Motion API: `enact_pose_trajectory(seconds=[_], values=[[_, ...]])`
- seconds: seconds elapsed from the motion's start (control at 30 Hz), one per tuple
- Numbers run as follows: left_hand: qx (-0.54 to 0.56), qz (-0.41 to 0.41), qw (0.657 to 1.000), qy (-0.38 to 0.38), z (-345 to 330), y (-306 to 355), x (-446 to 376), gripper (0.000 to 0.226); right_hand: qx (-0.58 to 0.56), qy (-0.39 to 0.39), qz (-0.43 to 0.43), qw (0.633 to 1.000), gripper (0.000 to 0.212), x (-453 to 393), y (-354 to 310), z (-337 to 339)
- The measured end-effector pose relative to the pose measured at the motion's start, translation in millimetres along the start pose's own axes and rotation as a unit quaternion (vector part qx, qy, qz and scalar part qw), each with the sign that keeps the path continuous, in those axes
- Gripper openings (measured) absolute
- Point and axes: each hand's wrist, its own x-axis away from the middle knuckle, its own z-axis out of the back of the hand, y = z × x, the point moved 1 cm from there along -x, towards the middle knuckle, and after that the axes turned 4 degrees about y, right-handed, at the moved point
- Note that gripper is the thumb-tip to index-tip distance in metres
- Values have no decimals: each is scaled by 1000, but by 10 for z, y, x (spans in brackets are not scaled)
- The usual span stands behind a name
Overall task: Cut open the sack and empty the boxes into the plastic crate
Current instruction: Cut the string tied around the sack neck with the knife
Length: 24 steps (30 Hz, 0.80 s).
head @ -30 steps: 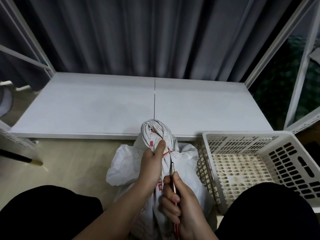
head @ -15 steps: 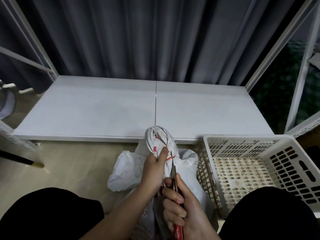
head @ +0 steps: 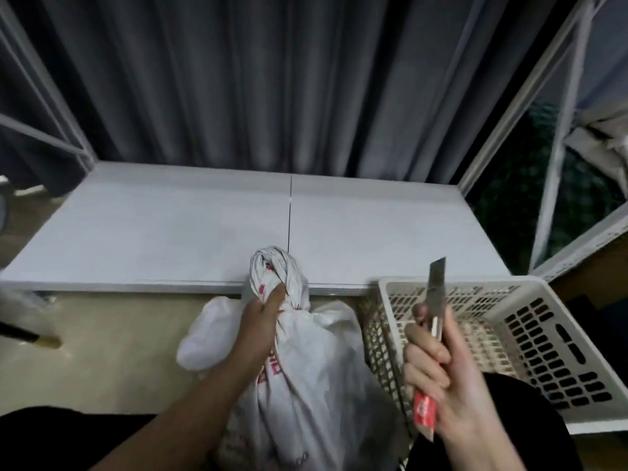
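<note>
A white woven sack (head: 306, 368) with red print stands on the floor between my knees, its neck twisted into a knot-like bunch (head: 277, 277). My left hand (head: 261, 317) grips the sack just below that bunch. My right hand (head: 441, 375) is raised to the right of the sack, in front of the crate, and holds a red-handled utility knife (head: 436, 290) with the blade pointing up. The cream plastic crate (head: 530, 334) sits on the floor to the right; no boxes show inside it. The sack's contents are hidden.
A low white shelf board (head: 204, 232) lies just behind the sack, with grey curtains behind it. White metal frame bars (head: 557, 158) rise at the right and left. A dark stick with a pale tip (head: 34, 338) lies on the floor at left. My dark-clothed knees fill both lower corners.
My right hand has pulled the knife away from the sack's neck, up and to the right. The red tie seen at the neck earlier is no longer visible. My left hand keeps its grip.
</note>
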Motion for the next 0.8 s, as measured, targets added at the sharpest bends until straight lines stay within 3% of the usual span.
enact_pose_trajectory(seconds=[0.03,0.1,0.2,0.37,0.5,0.63,0.8], values=[[1,-2,1000,-3,19,27,-80,24,-4,-20,-9,1000,49,-76,113,80],[-13,-2,1000,0,61,35,-153,23,6,14,-32,999,42,-187,222,200],[-67,-1,998,-2,64,-120,-152,23,167,173,-7,971,32,-311,415,149],[-163,-57,985,-14,-14,-94,-189,19,314,303,19,900,22,-343,539,256],[-244,-77,967,-20,-7,-88,-260,33,333,332,34,882,11,-301,522,293],[-206,-75,976,-4,4,-81,-371,42,345,367,59,862,14,-258,478,292],[-57,-37,996,60,-97,-112,-348,20,338,397,73,850,11,-238,444,372]])
